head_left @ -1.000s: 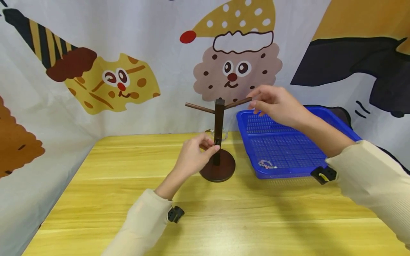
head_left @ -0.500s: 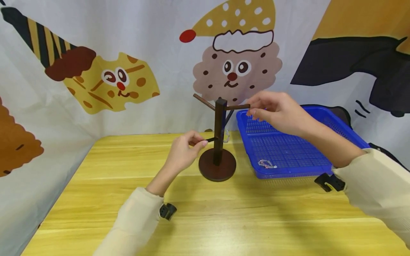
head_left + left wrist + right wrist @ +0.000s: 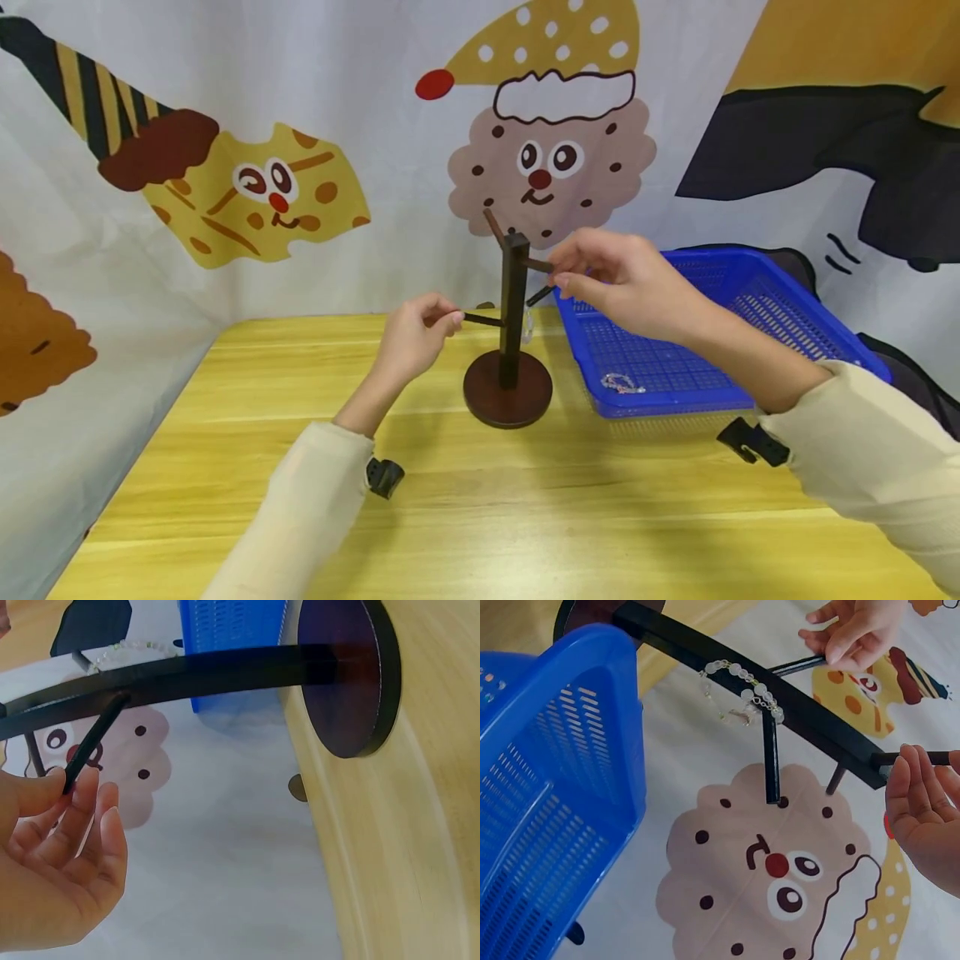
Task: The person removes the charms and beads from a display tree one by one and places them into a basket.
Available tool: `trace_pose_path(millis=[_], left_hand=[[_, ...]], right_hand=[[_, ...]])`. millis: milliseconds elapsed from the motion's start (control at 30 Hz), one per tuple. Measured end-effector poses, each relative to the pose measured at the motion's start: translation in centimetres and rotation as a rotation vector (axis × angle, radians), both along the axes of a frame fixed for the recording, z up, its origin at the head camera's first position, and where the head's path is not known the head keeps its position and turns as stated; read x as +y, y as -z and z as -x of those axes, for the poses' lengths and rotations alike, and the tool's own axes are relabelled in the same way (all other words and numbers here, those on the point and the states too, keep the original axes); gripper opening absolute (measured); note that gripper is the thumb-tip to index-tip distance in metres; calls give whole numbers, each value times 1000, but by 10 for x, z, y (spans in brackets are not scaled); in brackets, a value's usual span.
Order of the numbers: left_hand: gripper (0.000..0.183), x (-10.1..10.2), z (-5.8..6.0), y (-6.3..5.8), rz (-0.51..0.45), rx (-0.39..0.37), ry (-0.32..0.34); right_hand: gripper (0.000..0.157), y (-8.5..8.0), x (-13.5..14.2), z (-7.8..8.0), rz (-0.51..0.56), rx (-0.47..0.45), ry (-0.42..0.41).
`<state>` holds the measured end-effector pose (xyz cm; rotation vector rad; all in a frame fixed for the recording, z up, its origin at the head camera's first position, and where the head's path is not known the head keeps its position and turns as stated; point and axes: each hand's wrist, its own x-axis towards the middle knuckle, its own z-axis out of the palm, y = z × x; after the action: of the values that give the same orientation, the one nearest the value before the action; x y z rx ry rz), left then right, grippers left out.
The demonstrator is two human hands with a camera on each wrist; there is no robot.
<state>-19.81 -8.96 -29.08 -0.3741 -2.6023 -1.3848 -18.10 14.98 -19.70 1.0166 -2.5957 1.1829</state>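
Note:
A dark wooden stand (image 3: pixel 513 308) with a round base (image 3: pixel 507 408) and several side pegs stands upright on the table. My left hand (image 3: pixel 415 337) pinches the tip of a lower peg (image 3: pixel 483 319) between thumb and fingers, also clear in the left wrist view. The right hand (image 3: pixel 626 279) pinches an upper peg (image 3: pixel 536 265) on the other side. A clear beaded bracelet (image 3: pixel 759 694) hangs on another lower peg (image 3: pixel 772 761), partly behind the post in the head view. One upper peg (image 3: pixel 493 227) points toward the back, untouched.
To the right sits a blue plastic basket (image 3: pixel 675 407) with a second beaded bracelet (image 3: pixel 622 383) near its front left corner. A cartoon-printed cloth (image 3: pixel 405 167) hangs behind the wooden table (image 3: pixel 480 517).
The stand has turned clockwise as seen from above. My left hand has moved left with the lower peg; my right hand has come left and downward with the upper peg.

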Motion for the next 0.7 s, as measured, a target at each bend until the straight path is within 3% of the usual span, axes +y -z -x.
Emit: trace_pose_path(millis=[333, 700], left_hand=[[15, -4, 11, -3, 8, -54, -4], [15, -4, 16, -3, 4, -77, -14]], right_hand=[[18, 3, -10, -4, 20, -1, -70], [24, 5, -11, -5, -10, -15, -83]])
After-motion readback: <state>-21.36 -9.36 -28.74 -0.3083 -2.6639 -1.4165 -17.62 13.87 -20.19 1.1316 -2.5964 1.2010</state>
